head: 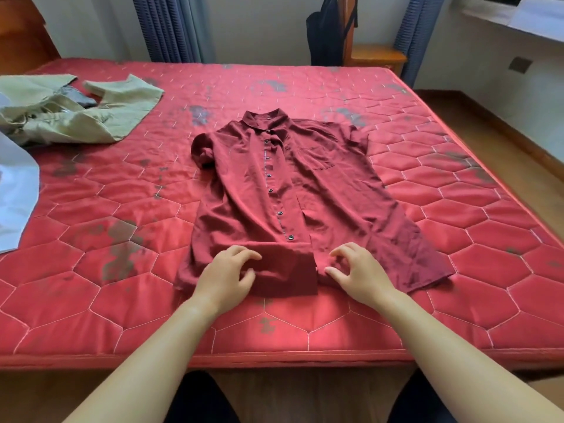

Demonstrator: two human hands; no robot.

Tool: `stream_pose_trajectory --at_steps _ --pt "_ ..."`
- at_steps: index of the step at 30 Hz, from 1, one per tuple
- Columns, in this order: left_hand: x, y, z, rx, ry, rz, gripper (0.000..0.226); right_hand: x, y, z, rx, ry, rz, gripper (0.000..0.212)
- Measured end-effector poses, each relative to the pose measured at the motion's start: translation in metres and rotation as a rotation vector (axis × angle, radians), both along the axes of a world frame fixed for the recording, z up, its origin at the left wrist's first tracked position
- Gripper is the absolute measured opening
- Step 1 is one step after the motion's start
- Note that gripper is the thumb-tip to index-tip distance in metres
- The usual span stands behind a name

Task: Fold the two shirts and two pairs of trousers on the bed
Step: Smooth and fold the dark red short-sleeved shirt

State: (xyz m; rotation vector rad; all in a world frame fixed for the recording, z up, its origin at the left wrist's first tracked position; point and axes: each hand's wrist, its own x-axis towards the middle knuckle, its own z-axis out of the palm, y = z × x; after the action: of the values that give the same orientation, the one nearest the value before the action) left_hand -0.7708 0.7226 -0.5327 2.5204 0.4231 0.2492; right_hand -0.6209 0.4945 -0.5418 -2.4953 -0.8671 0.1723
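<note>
We see the bed [427,209] filling most of the view, its red quilted top sewn in hexagons and blotched with grey marks. Beyond its far edge hang blue curtains [171,25] and a dark bag [325,35].

The shirt [293,184], dark red and buttoned up, lies face up in the middle of the bed. Its collar [268,119] points to the far edge and its hem lies close to the near edge. The sleeve [203,149] on the left side is bunched against the body of the shirt, and the right side spreads out flat toward the right edge. The left part of the hem is turned up into a flap [287,270] that lies on the shirt front.

The trousers [91,117], pale green, sit crumpled near the far left corner, well apart from the shirt, with a dark cloth [81,97] showing among their folds. A white garment [15,193] lies at the left edge, partly out of view.

Our left hand [227,277] is on the left end of the flap, fingers arched and thumb drawn in, pinching the cloth. Our right hand [357,271] is just beside the flap's right end, with fingers and thumb curled on a ruck of the hem and nipping it. Both forearms reach in over the near edge.
</note>
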Motion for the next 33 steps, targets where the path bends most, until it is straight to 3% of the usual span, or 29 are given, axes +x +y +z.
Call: stream_pose_trajectory --at_steps 2,5,7,12,14,17,19,27,33 --pt "0.015 -0.017 0.003 0.003 -0.048 -0.042 0.029 0.001 -0.010 -0.005 -0.067 0.007 0.025 0.024" --pt "0.037 -0.039 0.003 0.041 0.000 -0.085 0.038 0.007 -0.021 -0.005 -0.015 0.036 0.025 0.024" --pt "0.048 -0.048 0.002 0.107 0.038 -0.100 0.041 0.015 -0.029 -0.005 -0.025 -0.042 -0.047 0.029" --pt "0.070 -0.060 -0.002 0.162 0.122 -0.156 0.044 0.022 -0.040 -0.016 -0.302 0.007 0.034 0.051" --pt "0.074 -0.062 -0.007 0.187 0.198 -0.202 0.042 0.021 -0.038 -0.019 -0.225 -0.059 0.032 0.048" --pt "0.085 -0.055 -0.003 0.163 0.140 -0.131 0.039 0.036 -0.018 -0.006 -0.021 -0.202 -0.048 0.040" --pt "0.099 -0.046 0.005 0.173 0.121 -0.080 0.037 0.054 0.002 0.005 0.001 -0.220 -0.048 0.040" --pt "0.143 -0.018 0.086 0.223 0.339 0.035 0.045 0.095 0.049 0.085 -0.083 0.020 0.059 0.048" --pt "0.189 0.007 0.146 0.136 0.428 0.129 0.046 0.139 0.081 0.151 -0.120 0.101 0.128 0.048"
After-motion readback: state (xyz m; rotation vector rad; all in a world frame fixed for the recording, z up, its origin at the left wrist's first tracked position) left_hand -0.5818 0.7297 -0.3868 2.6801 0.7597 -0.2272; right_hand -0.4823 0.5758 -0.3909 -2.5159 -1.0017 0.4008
